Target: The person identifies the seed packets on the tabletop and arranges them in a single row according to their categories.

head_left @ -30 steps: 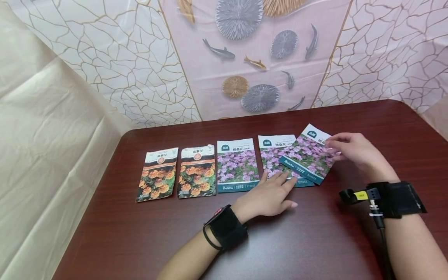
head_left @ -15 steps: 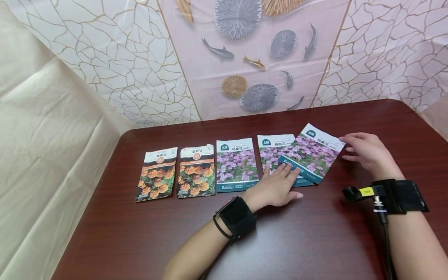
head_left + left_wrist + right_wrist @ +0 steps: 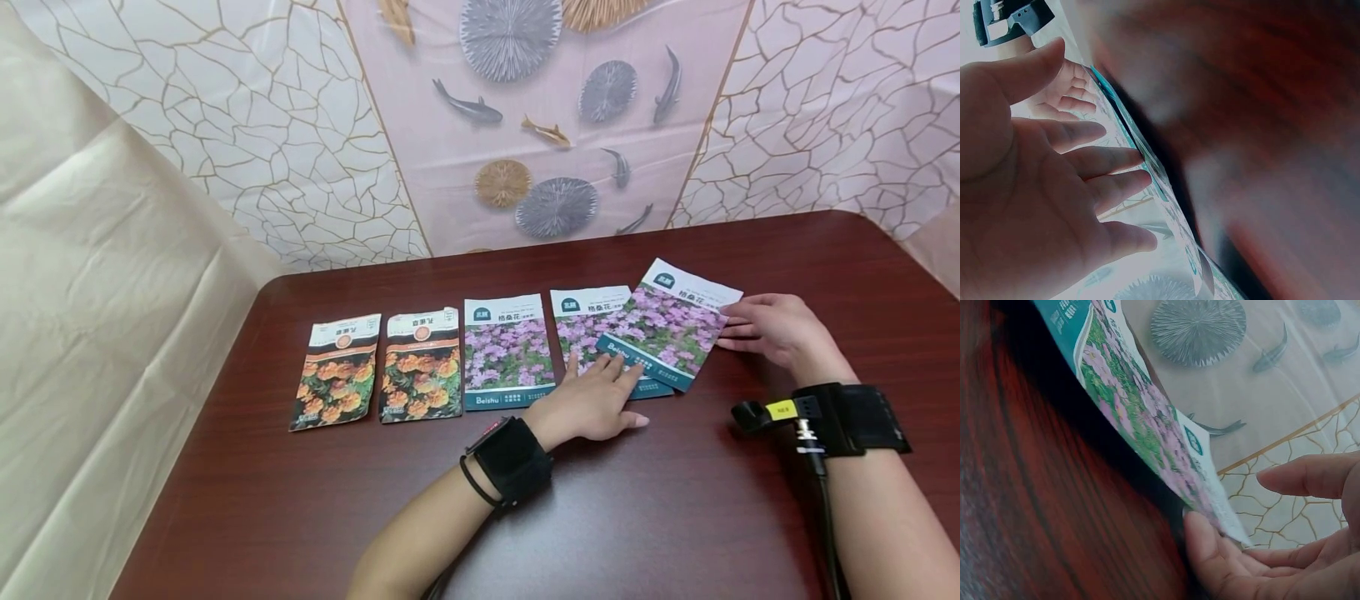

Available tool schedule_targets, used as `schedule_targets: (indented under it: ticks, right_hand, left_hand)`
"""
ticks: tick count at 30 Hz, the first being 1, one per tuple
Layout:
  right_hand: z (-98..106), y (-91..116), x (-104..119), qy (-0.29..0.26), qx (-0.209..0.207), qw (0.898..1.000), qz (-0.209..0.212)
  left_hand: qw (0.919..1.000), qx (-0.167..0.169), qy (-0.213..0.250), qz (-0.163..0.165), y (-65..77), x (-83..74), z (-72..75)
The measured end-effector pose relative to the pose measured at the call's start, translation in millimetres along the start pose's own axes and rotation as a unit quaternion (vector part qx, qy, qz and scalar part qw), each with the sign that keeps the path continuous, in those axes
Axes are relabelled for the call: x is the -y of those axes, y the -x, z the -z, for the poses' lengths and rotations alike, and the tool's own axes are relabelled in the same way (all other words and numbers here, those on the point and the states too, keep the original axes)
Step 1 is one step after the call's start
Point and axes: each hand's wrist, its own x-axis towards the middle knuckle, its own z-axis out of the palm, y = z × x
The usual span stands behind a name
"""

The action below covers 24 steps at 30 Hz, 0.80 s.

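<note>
My left hand [image 3: 588, 406] lies flat with spread fingers over the lower part of a pink-flower seed packet [image 3: 592, 304]. Some of its fingertips touch the bottom strip of a tilted pink-flower seed packet [image 3: 678, 325], which overlaps that one. At the tilted packet's right edge is my right hand [image 3: 787, 333]. In the right wrist view, its fingertips [image 3: 1200, 534] sit beneath the raised edge of the packet [image 3: 1141, 419], while the upper digit stands apart above it. The left wrist view shows the left palm [image 3: 1041, 187] with the fingers straight.
Another pink-flower packet [image 3: 507, 354] lies to the left. Farther left are two orange-flower seed packets [image 3: 422, 367] [image 3: 337, 375], lettering upside down. The dark red table [image 3: 300, 517] meets a patterned cloth wall [image 3: 555, 150]. A cable [image 3: 828, 533] runs from the right wrist strap.
My right hand lets go of the tilted packet, draws back right, then returns to its edge, whose right side rises slightly. My left hand shifts right onto the tilted packet's lower strip.
</note>
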Motion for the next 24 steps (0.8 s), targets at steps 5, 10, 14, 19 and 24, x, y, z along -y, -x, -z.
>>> schedule_targets:
  ticks: [5,10,14,19,24]
  right_hand:
    - [-1.1,0.9,-1.8,0.007,0.017,1.000,-0.004]
    - [-2.1,1.1,-0.9,-0.014,0.022,1.000,-0.009]
    - [-1.8,0.7,-0.4,-0.029,0.026,0.999,-0.014]
    - [-1.1,1.6,0.9,-0.038,0.031,0.999,0.006]
    - [-0.8,5.2,5.0,-0.086,0.043,0.995,0.036]
  left_hand:
    - [1.0000,0.003,-0.003,0.003,0.3,-0.8,0.9]
    - [1.0000,-0.001,-0.005,-0.001,1.7,-1.5,1.0]
    - [0.9996,-0.022,0.008,-0.017,6.3,0.3,0.8]
    - [0.9944,-0.084,0.056,-0.030,13.3,7.2,3.3]
    - [0.9782,-0.167,0.121,-0.021,19.5,15.7,9.5]
